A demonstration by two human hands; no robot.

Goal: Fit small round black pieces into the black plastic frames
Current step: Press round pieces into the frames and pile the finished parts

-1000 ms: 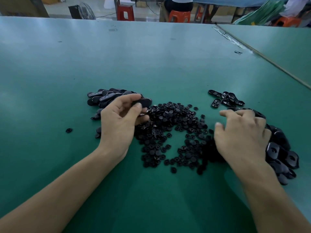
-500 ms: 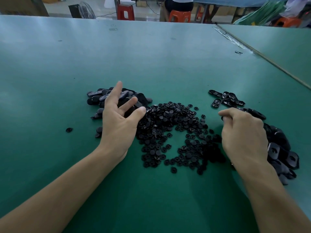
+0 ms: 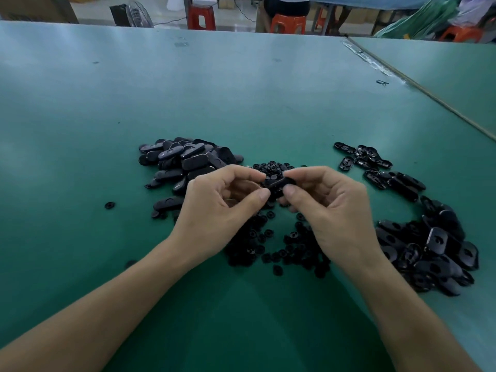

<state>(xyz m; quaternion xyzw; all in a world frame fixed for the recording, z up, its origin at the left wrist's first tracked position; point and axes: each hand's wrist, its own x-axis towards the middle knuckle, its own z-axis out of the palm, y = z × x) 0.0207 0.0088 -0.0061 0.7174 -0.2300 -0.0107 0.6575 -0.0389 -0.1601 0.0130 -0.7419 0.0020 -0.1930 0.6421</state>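
1. The right hand [image 3: 330, 210] pinches a black frame [image 3: 281, 183] between thumb and fingertips. The left hand [image 3: 214, 210], fingers curled, pinches its other end. I cannot tell whether a round piece is already seated.
2. The frame is held just above the heap of small round pieces [image 3: 281, 251].
3. It looks light, stiff and smooth, so likely slippery. It is best gripped by the long edges, leaving the hole free.
4. Count: one frame is in hand. Frames lie in three groups: the left heap [image 3: 185, 162], the large right heap [image 3: 429, 251] and the small far cluster [image 3: 362, 157]. The round pieces number dozens, too many to count, with one stray piece [image 3: 109, 205] on the table [image 3: 241, 103].
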